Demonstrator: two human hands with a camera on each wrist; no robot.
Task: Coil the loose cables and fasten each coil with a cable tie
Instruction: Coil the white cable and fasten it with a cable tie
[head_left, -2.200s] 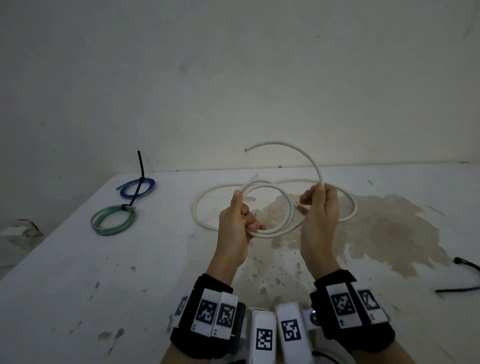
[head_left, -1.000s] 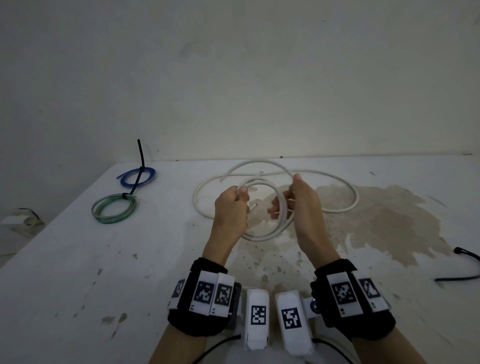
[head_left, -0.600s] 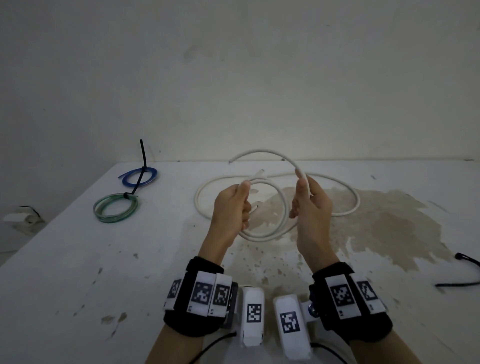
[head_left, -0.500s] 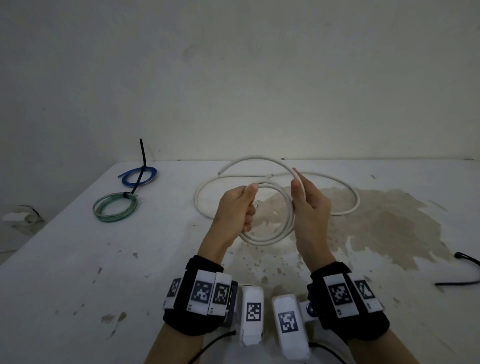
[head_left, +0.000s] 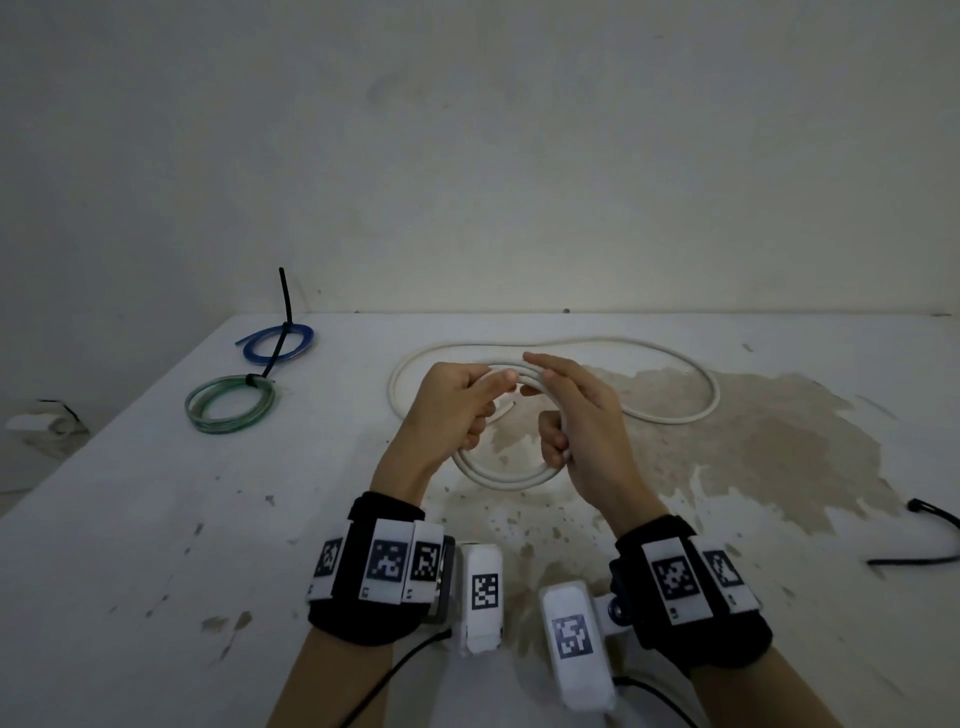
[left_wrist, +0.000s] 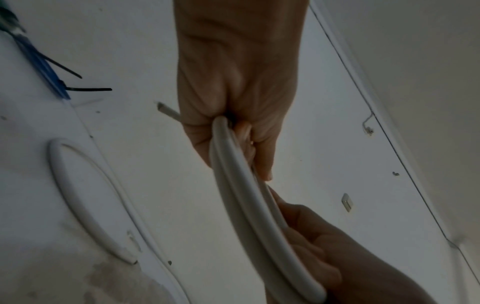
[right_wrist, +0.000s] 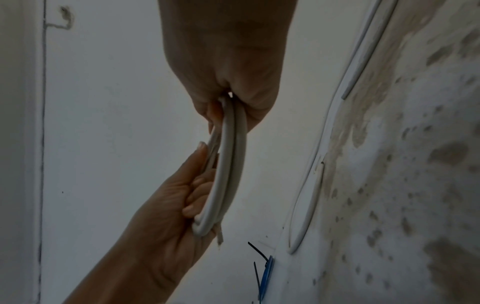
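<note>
Both hands are clamped on the white cable (head_left: 511, 470), held above the tabletop (head_left: 130, 519). The left hand (head_left: 452, 410) curls round one side of the small coil, the right hand (head_left: 582, 426) round the other, stacked turns running between them. The remaining cable lies loose on the tabletop behind, near the wall. At the far left lie a blue coil (head_left: 278, 343) and a green coil (head_left: 231, 404), each bound with a black tie. The wrist bands (head_left: 379, 566) carry square black-and-white code tags (no readable writing).
</note>
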